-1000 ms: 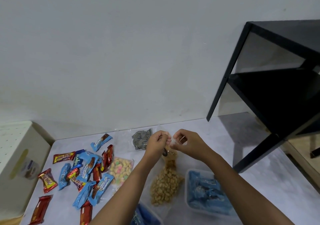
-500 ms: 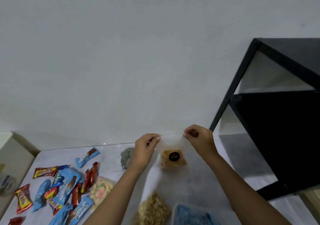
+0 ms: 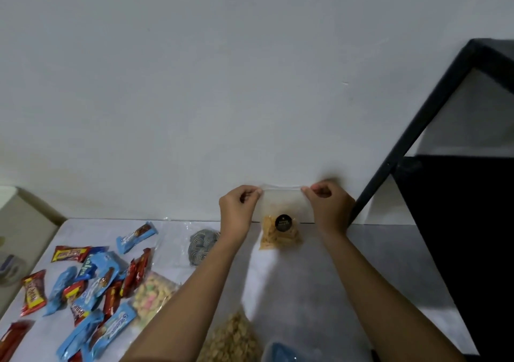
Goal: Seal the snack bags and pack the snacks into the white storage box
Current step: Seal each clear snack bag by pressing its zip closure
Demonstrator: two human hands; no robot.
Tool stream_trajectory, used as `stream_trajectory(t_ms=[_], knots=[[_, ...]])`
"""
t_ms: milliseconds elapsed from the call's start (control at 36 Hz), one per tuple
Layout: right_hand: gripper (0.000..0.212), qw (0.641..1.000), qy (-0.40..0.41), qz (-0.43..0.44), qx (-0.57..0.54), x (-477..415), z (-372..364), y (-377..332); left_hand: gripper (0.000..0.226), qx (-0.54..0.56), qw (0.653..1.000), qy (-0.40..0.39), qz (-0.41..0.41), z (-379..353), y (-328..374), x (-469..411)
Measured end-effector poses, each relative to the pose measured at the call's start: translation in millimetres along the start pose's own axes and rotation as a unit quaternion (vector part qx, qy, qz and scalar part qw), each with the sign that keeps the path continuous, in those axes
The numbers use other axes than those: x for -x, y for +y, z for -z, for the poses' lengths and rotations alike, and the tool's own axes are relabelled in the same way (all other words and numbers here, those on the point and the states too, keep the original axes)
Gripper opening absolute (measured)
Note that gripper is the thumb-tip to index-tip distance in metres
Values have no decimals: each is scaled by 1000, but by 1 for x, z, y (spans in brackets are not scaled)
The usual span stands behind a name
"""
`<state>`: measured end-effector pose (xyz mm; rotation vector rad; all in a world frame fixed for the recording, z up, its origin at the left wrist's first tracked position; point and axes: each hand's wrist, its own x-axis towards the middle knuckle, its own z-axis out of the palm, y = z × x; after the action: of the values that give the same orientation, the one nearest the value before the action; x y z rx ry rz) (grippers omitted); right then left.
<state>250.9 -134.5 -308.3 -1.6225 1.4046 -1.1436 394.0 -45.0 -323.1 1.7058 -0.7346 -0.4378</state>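
Clear, crinkly plastic is what you've got pinched up in the air: a small snack bag (image 3: 281,217), see-through, with golden crunchy bits slumped in the bottom and a round black sticker (image 3: 282,222) on the front. It hangs upright above the table (image 3: 347,264), mouth up, and its top edge runs left to right between your hands, stretched fairly flat. Your left hand (image 3: 239,208) has thumb and fingertips closed tight on the left corner of that strip, and your right hand (image 3: 328,206) does the same on the right corner, so both are narrow pinches holding the bag. Can't tell from here if the strip is actually pressed closed along its length.

Down on the pale, marbled tabletop, the left side is a loose scatter of shiny candy wrappers (image 3: 91,281), blue ones and red ones, long and flat, pointing every which way. Just beside them lies a clear pouch of pastel puffs (image 3: 154,295), and behind your left wrist a pouch with grey swirly discs (image 3: 201,246). Near the bottom edge sits another clear bag of tan nuggets (image 3: 230,339). The white box (image 3: 25,217) peeks in at the far left, well apart from your hands. A black metal shelf (image 3: 450,194) with angled legs fills the right side.
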Motion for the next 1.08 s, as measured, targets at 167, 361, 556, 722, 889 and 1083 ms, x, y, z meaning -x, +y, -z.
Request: stream_trajectory(t_ms=[167, 361, 556, 722, 889, 1083], knots=[[14, 1000, 6, 3, 2, 10, 3, -3, 10, -17, 1000, -10, 0, 9, 2, 5], [16, 996, -71, 49, 30, 52, -11, -7, 13, -118, 992, -40, 26, 73, -24, 10], [14, 944, -286, 136, 90, 123, -66, -4, 36, -280, 952, -82, 96, 158, -70, 8], [36, 845, -416, 265, 207, 173, -123, -7, 37, -361, 912, -141, 134, 195, -104, -8], [51, 796, -397, 360, 281, 188, -167, 7, 13, -308, 929, -166, 117, 201, -128, -18], [15, 805, -280, 395, 343, 191, -185, 22, 28, -222, 952, -148, 153, 196, -152, -27]])
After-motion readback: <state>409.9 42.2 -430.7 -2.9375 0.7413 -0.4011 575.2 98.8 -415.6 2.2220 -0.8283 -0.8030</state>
